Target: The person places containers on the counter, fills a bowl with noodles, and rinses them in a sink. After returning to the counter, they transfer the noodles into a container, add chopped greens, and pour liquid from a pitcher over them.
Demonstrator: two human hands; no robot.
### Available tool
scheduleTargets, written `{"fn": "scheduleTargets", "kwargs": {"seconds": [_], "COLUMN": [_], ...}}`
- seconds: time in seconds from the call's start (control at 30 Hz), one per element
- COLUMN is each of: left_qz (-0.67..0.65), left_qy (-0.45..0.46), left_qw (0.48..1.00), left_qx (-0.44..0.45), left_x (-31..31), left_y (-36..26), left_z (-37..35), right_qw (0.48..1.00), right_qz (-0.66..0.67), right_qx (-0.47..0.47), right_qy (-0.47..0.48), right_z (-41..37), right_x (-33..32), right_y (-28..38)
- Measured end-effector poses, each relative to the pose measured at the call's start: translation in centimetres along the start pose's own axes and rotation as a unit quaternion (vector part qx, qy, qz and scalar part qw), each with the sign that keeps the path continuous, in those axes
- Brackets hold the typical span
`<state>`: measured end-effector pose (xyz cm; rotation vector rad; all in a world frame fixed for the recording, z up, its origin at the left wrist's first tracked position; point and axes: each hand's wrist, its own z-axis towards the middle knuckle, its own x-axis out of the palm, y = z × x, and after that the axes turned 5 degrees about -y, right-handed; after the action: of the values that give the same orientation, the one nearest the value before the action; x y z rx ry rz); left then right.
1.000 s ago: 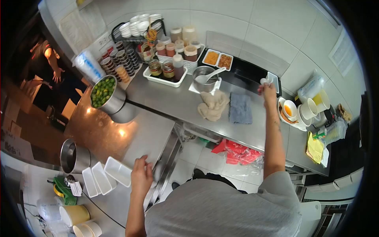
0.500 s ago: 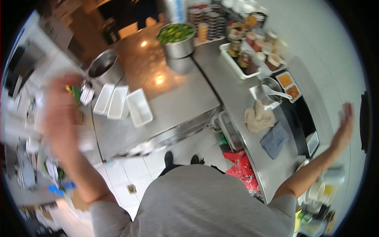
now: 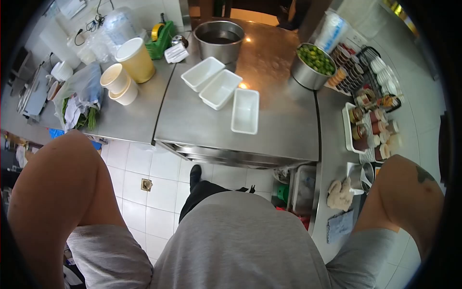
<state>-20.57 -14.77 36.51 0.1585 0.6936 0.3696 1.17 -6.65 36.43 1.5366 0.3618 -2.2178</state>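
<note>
Both forearms are bent back toward the camera, and neither my left hand nor my right hand shows. Three white rectangular trays lie on the steel counter [image 3: 284, 125] in front of me: a left one [image 3: 203, 74], a middle one [image 3: 220, 89] that touches it, and a right one [image 3: 245, 111]. Behind them stands a steel pot [image 3: 219, 45] with dark contents. A second steel pot [image 3: 307, 76], at the back right, is full of green pieces. What either hand holds, if anything, is hidden.
On the left counter are a yellow-filled tub [image 3: 137, 62], stacked round tubs [image 3: 124, 91], a green tape dispenser [image 3: 161, 41] and a plastic bag with greens [image 3: 86, 91]. Along the right side are a white basket of jars [image 3: 347, 127], a beige cloth [image 3: 340, 195] and a blue-grey cloth [image 3: 340, 226].
The view has turned left, so the counters appear further right. Both arms, stretched outward before, are now folded back, and both hands have gone out of view.
</note>
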Motion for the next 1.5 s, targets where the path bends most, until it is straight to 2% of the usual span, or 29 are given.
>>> {"fn": "scheduleTargets", "kwargs": {"seconds": [0.33,0.43,0.53,0.63,0.7,0.73,0.77,0.8,0.83,0.87,0.93,1.03,1.13,1.17,1.23,1.27,1.33,1.37,1.43,1.47,1.5], "left_qz": [0.040,0.079,0.143,0.190,0.199,0.221,0.214,0.237,0.249,0.262,0.183,0.105,0.256,0.223,0.150,0.151,0.150,0.143,0.131,0.098,0.118], "left_qy": [-0.035,-0.063,-0.124,-0.158,-0.107,0.024,-0.023,0.010,-0.005,-0.019,-0.119,-0.178,0.008,-0.014,-0.050,0.018,0.149,0.197,0.295,0.319,0.347], "left_qw": [0.998,0.993,0.971,0.910,0.844,0.788,0.787,0.759,0.726,0.691,0.607,0.544,0.590,0.620,0.675,0.698,0.733,0.718,0.686,0.669,0.665], "left_qx": [-0.021,-0.060,-0.149,-0.334,-0.487,-0.574,-0.578,-0.606,-0.640,-0.674,-0.764,-0.813,-0.766,-0.753,-0.721,-0.700,-0.646,-0.652,-0.653,-0.664,-0.651], "left_x": [-9.4,-13.3,-16.6,-17.2,-15.8,-15.5,-14.0,-13.6,-13.7,-13.8,-13.3,-11.9,-10.8,-10.5,-10.4,-10.2,-9.1,-8.0,-6.4,-6.2,-5.7], "left_y": [7.6,9.8,11.9,15.1,17.2,18.2,19.2,19.7,20.6,21.7,23.5,25.5,26.6,27.1,27.7,28.1,28.7,29.1,30.2,30.7,30.7], "left_z": [-10.3,-14.3,-18.7,-24.7,-29.7,-31.9,-35.1,-37.6,-41.6,-45.8,-52.0,-60.1,-59.3,-58.8,-53.4,-50.8,-46.8,-46.2,-44.9,-44.1,-43.4], "right_qw": [0.999,0.998,0.995,0.979,0.942,0.910,0.869,0.826,0.787,0.755,0.765,0.752,0.733,0.726,0.729,0.730,0.766,0.781,0.781,0.787,0.792], "right_qz": [-0.023,-0.028,-0.041,-0.074,-0.089,-0.087,-0.071,-0.046,-0.014,-0.032,-0.095,-0.159,-0.180,-0.184,-0.192,-0.196,-0.260,-0.291,-0.299,-0.300,-0.300], "right_qx": [-0.015,-0.019,-0.024,0.051,0.182,0.266,0.367,0.469,0.553,0.623,0.608,0.608,0.629,0.637,0.617,0.606,0.552,0.523,0.511,0.502,0.494], "right_qy": [-0.035,-0.058,-0.092,-0.185,-0.268,-0.307,-0.324,-0.309,-0.274,-0.200,-0.193,-0.200,-0.188,-0.181,-0.226,-0.247,-0.203,-0.179,-0.196,-0.197,-0.197], "right_z": [10.9,14.3,16.6,16.5,14.7,13.3,11.3,8.7,6.1,3.9,0.0,-2.5,-2.6,-2.6,-1.4,-0.9,-1.0,-1.3,-1.7,-1.9,-1.8], "right_x": [5.3,6.2,6.7,6.2,7.2,8.5,10.3,12.9,16.0,18.7,24.0,28.5,29.1,29.0,29.1,29.2,29.7,29.9,30.1,30.1,30.0], "right_y": [-12.0,-15.7,-18.3,-21.5,-25.0,-27.4,-30.2,-33.3,-36.0,-38.3,-41.4,-44.1,-45.1,-45.3,-44.4,-44.0,-43.6,-43.5,-43.9,-44.2,-44.2]}}
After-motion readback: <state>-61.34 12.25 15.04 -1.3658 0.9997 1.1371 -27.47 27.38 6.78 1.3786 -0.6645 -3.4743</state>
